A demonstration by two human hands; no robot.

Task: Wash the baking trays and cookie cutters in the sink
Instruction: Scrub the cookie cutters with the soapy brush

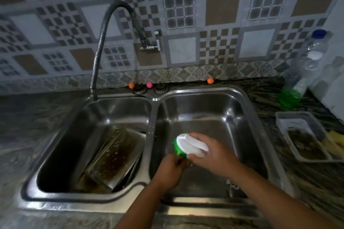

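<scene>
Hands over the right sink bowl [249, 117]: right hand [210, 156] grips scrub brush [188, 145], left hand [170, 169] pinches something small for scrubbing.

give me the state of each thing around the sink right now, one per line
left hand: curled on a small item, mostly hidden
right hand: grips the scrub brush
scrub brush: held over the right basin
baking tray: leaning in the left basin, stained, wet
faucet: no water seen running
soap bottle: upright, partly full
counter tray: flat, holding dark residue
</scene>
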